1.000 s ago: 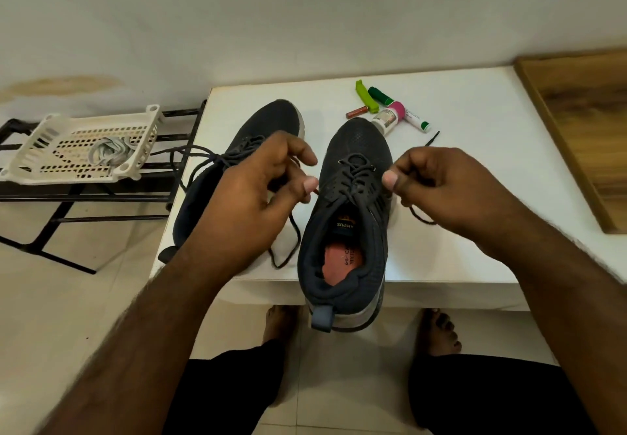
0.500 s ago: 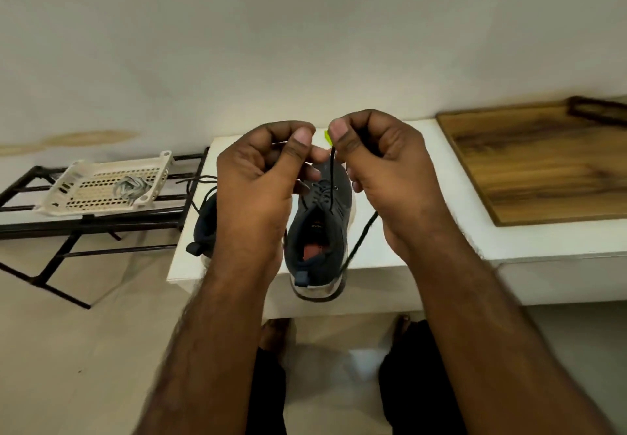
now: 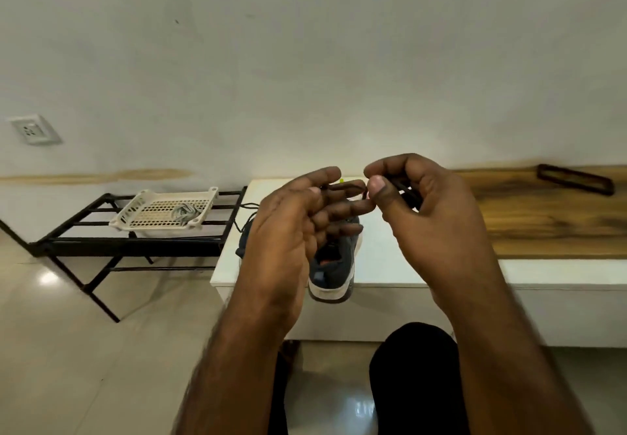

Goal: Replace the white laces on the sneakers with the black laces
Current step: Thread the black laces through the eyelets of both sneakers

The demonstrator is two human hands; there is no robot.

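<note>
A dark sneaker (image 3: 334, 265) with a white sole stands on the white table (image 3: 383, 265), its heel over the front edge. The second sneaker (image 3: 243, 246) is mostly hidden behind my left hand (image 3: 295, 231). That hand is raised over the shoes with its fingers stretched out toward the right, and a strand of black lace (image 3: 407, 194) runs across its fingertips. My right hand (image 3: 427, 221) pinches the lace between thumb and forefinger, close to the left fingertips. A bundle of white laces (image 3: 185, 212) lies in the white basket (image 3: 135, 217).
The basket sits on a black metal rack (image 3: 101, 239) left of the table. A wooden board (image 3: 543, 221) lies on the right, with a black frame-like object (image 3: 575, 182) at its far end. A wall socket (image 3: 32, 129) is at far left. My knees are below the table edge.
The view has tilted up and back, so the shoes look smaller. My left hand has opened from its pinch and spread its fingers; my right hand keeps pinching the black lace.
</note>
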